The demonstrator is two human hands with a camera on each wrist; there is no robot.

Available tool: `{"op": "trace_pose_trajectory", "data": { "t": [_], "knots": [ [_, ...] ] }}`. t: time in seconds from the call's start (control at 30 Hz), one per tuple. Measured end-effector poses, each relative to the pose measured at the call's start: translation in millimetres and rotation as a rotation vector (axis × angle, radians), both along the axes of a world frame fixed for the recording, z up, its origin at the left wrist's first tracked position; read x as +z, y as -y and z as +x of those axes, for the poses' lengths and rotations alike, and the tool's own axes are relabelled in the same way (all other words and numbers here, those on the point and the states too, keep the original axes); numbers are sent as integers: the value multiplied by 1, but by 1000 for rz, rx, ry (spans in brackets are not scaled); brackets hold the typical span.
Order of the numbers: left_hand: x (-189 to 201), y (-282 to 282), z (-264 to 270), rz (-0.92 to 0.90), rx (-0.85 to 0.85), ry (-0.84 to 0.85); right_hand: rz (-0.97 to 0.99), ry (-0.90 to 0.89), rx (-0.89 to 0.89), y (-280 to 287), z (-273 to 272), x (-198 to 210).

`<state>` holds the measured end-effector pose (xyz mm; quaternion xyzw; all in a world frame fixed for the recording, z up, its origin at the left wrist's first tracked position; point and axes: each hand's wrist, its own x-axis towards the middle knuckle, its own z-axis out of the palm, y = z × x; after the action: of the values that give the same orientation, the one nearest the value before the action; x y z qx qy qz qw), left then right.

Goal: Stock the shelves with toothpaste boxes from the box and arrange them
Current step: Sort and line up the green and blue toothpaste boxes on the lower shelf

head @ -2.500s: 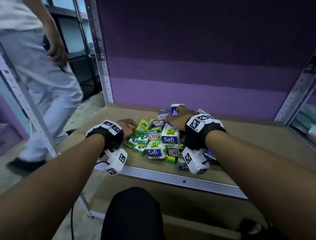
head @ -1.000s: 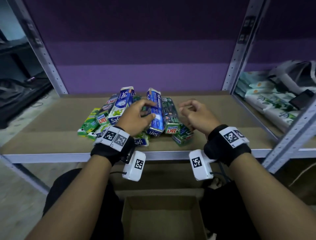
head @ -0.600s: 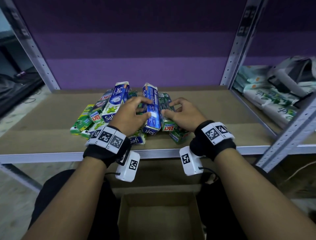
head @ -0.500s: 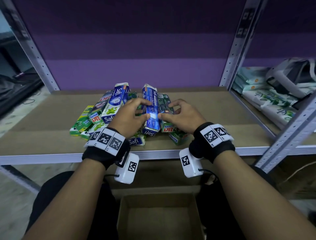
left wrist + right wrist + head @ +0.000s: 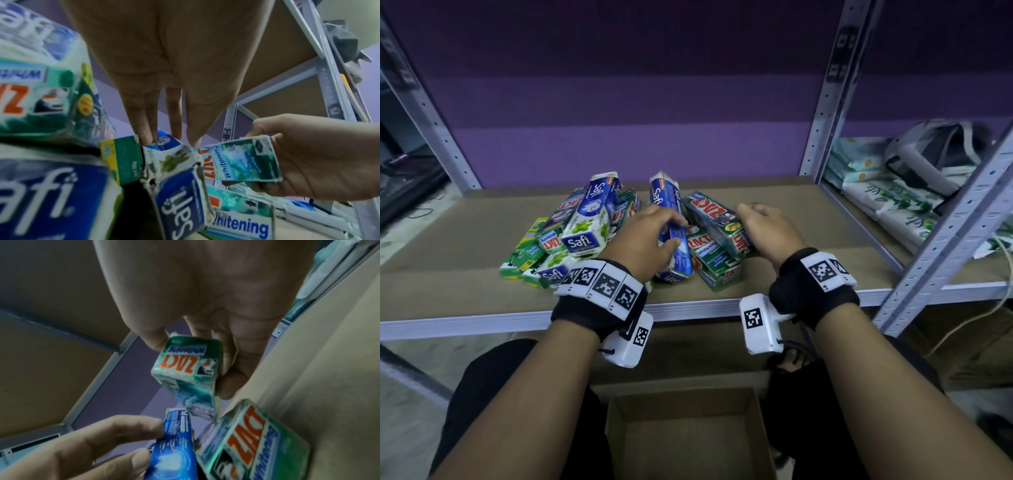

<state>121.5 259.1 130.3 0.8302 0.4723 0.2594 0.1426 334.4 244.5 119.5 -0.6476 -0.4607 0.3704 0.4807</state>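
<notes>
The left hand (image 5: 645,240) has its fingers and thumb curled round a blue Safi box (image 5: 671,226), which lies lengthwise on the heap; the right hand (image 5: 767,229), just beside it, is clamped on a green Zact box (image 5: 717,222), thumb on one face and fingers on the other, as the right wrist view shows plainly; the green box is tilted and looks half-lifted off the ones beneath it. By my reading the stocking is done or nearly so, for the carton (image 5: 688,435) below the hands shows only bare bottom, though part of it is out of frame; the step in hand is the arranging. The next move likely calls for drawing each held box free without dragging its neighbours, then setting them down side by side, squared to the front edge, with like brands together; the heap is loose and could slide.

Left of the left hand lies the rest of the pile (image 5: 565,240), blue, white and green boxes at all angles, touching and overlapping. All rest on a brown shelf (image 5: 808,219) with a pale metal front rail; grey perforated uprights (image 5: 825,89) stand either side; a purple wall is behind; right of the right hand, past the upright, lie pale soft packs (image 5: 887,192) and a grey bag (image 5: 931,150).
</notes>
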Motion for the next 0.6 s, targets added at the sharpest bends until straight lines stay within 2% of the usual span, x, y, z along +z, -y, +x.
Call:
{"op": "trace_pose_trajectory", "data": {
  "t": [0.2,0.3,0.43,0.6],
  "knots": [
    [-4,-1,17,-1,-18,-146,-24,-23,-40,10,23,0],
    [-8,-2,22,21,7,-216,17,-138,-54,15,35,-2],
    [-13,-3,28,18,35,-229,65,-85,-67,24,45,0],
    [-14,-6,30,30,59,-270,39,-14,23,30,52,0]
  ]
}}
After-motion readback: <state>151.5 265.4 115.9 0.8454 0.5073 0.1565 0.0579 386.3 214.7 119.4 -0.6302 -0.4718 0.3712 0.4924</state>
